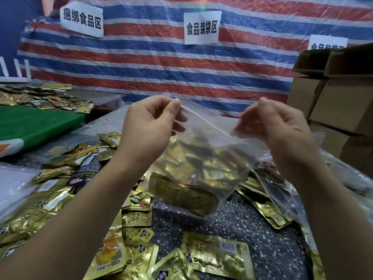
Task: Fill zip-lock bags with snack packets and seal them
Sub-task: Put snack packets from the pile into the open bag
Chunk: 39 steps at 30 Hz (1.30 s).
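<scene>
A clear zip-lock bag (203, 158) hangs in front of me above the table, holding several gold snack packets. My left hand (149, 126) pinches the bag's top edge at its left end between thumb and forefinger. My right hand (276, 126) pinches the same zip strip at its right end. The strip runs slanted between the two hands. Loose gold snack packets (214, 255) lie scattered over the speckled grey table (252, 225) beneath the bag.
Cardboard boxes (339, 102) are stacked at the right. A green mat (34, 126) lies at the left, with more packets (40, 98) behind it. Another clear bag (282, 190) with packets lies at the right. A striped tarp (161, 65) with paper signs hangs behind.
</scene>
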Tool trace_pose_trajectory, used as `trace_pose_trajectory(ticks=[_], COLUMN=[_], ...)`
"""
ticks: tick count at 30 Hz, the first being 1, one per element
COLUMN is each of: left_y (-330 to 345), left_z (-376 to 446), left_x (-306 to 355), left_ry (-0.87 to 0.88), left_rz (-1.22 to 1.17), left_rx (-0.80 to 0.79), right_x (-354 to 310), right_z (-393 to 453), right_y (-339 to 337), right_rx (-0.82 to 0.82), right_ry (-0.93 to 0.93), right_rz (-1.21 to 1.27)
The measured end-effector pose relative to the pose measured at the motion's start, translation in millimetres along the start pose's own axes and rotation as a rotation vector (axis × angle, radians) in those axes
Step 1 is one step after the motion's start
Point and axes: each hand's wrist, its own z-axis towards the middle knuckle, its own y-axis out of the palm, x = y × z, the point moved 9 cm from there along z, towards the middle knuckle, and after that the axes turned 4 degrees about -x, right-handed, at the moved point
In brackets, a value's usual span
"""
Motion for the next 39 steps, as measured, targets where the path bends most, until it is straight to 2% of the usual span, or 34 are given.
trace_pose_trajectory(ticks=[2,4,6,8,12,15,17,24,27,32,34,36,39], left_y=[-3.0,-6.4,-9.3,-12.6,-21.4,-23.8,-23.3,-22.7,-25.8,-24.7,-21.4,-17.9,-15.8], left_z=[0.9,2.8,5.3,7.6,11.7,12.3,12.4,13.7,14.7,14.5,14.1,14.0,13.2], left_x=[-1.2,-2.6,-3.5,-4.0,-4.7,-5.9,-7.2,-10.0,-9.7,-8.2,-8.2,-8.5,-8.3], left_ry=[-0.023,-0.041,-0.05,-0.052,-0.046,-0.038,-0.03,-0.033,-0.048,-0.054,-0.053,-0.053,-0.049], left_rz=[-0.043,-0.069,-0.076,-0.072,-0.048,-0.048,-0.047,0.015,0.003,-0.015,-0.013,-0.009,-0.012], left_rx=[0.006,0.019,0.028,0.041,0.078,0.073,0.063,0.054,0.058,0.048,0.035,0.02,0.009], right_x=[21.7,55.8,84.0,104.3,143.4,171.9,187.6,198.5,184.2,176.0,176.0,169.1,168.4], right_z=[1.4,-2.5,-7.7,-8.7,3.3,9.2,8.4,5.8,6.4,-12.6,-20.6,-20.3,-21.3], right_y=[-17.1,-20.1,-1.6,34.3,96.9,127.8,141.2,145.0,135.8,112.1,104.4,105.7,118.4], right_rx=[0.167,0.244,0.1,-0.131,-0.427,-0.521,-0.509,-0.256,-0.331,-0.687,-0.676,-0.564,-0.545], right_ry=[0.088,0.264,0.433,0.479,0.469,0.485,0.523,0.541,0.553,0.639,0.644,0.575,0.495], right_rz=[0.293,0.31,0.048,-0.167,-0.608,-0.722,-0.708,-0.559,-0.57,-0.632,-0.685,-0.755,-1.049])
